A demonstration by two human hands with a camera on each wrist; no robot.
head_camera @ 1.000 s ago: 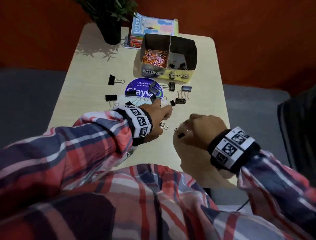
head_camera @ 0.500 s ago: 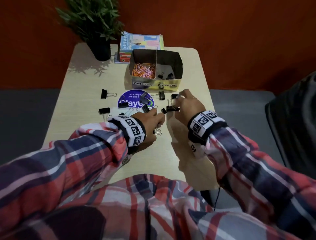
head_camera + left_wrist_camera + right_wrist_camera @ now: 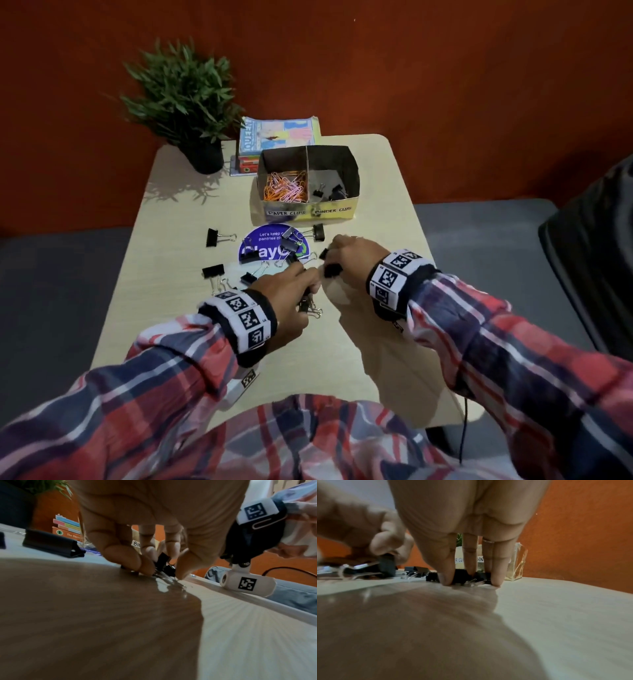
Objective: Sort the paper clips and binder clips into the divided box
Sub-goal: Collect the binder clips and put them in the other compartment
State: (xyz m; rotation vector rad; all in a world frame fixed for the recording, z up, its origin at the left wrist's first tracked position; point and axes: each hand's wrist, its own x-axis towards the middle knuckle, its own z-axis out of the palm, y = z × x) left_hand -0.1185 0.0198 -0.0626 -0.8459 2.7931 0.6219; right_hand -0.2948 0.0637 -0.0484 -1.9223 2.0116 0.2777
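The divided cardboard box (image 3: pixel 337 212) stands at the back of the table, with orange and pink paper clips (image 3: pixel 285 187) in its left cell and a few black binder clips (image 3: pixel 329 192) in its right. Several black binder clips (image 3: pixel 214 237) lie loose in front of it. My left hand (image 3: pixel 310 284) pinches small binder clips (image 3: pixel 162 562) against the tabletop. Just to its right, my right hand (image 3: pixel 334 260) has thumb and fingers set down around other black binder clips (image 3: pixel 462 575) on the table.
A potted plant (image 3: pixel 191 102) and a stack of books (image 3: pixel 277 133) sit behind the box. A round blue sticker (image 3: pixel 263 247) lies under some clips. Bare table (image 3: pixel 376 342) stretches toward me. A dark chair (image 3: pixel 599 274) stands at the right.
My right hand has moved forward from near the table's front to the clips by the sticker and come down onto them. My left hand has stayed on its clips.
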